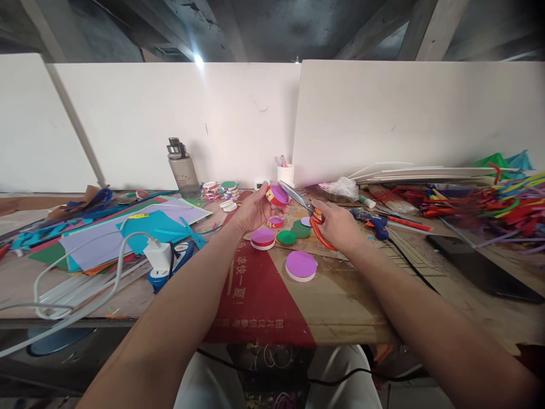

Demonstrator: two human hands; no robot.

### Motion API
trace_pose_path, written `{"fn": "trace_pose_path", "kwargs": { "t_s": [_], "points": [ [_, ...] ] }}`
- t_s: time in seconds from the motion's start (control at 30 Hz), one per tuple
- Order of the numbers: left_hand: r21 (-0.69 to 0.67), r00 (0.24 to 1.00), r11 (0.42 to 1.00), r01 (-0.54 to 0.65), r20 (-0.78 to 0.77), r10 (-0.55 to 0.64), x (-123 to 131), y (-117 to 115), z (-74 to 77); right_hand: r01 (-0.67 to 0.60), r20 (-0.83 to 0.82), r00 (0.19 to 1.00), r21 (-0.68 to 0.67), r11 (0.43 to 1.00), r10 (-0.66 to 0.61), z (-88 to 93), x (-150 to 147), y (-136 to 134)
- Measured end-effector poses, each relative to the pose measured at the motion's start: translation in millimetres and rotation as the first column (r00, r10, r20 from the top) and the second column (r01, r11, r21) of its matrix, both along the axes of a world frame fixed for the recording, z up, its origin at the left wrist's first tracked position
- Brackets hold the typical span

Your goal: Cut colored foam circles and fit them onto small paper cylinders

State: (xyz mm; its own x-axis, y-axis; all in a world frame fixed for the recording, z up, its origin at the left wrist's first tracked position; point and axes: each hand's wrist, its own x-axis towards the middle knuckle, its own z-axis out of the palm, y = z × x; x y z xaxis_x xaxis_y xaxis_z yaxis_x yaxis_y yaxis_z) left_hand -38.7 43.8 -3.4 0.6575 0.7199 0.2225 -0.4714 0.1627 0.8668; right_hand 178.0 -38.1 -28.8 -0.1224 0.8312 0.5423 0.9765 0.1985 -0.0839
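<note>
Well inside the worktop's [19, 281] front edge, a purple-topped disc [280, 194] is pinched by left fingers [261, 195], scissors [318, 226] clasped by right fingers [322, 209].

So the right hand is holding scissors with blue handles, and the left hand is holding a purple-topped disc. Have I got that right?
Not quite: the handles of the scissors are orange, not blue, as the head view shows. The right hand does hold them, and the left hand does hold a purple-topped disc.
</note>
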Motion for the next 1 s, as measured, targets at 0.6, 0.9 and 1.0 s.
{"fn": "trace_pose_path", "kwargs": {
  "t_s": [0.6, 0.9, 1.0],
  "points": [
    [0.028, 0.968, 0.973, -0.231, 0.108, 0.227, 10, -7, 3.5, 0.077, -0.024, 0.997, -0.095, 0.992, -0.079, 7.6, -7, -6],
    [0.052, 0.989, 0.988, -0.148, 0.023, 0.147, 11, -5, -3.2, 0.061, -0.015, 0.998, -0.088, 0.994, -0.063, 6.1, -6, -6],
    [0.026, 0.989, 0.989, -0.147, 0.018, 0.147, 11, -6, -0.8, 0.072, 0.003, 0.997, -0.088, 0.994, -0.072, 6.7, -6, -6]
  ]
}}
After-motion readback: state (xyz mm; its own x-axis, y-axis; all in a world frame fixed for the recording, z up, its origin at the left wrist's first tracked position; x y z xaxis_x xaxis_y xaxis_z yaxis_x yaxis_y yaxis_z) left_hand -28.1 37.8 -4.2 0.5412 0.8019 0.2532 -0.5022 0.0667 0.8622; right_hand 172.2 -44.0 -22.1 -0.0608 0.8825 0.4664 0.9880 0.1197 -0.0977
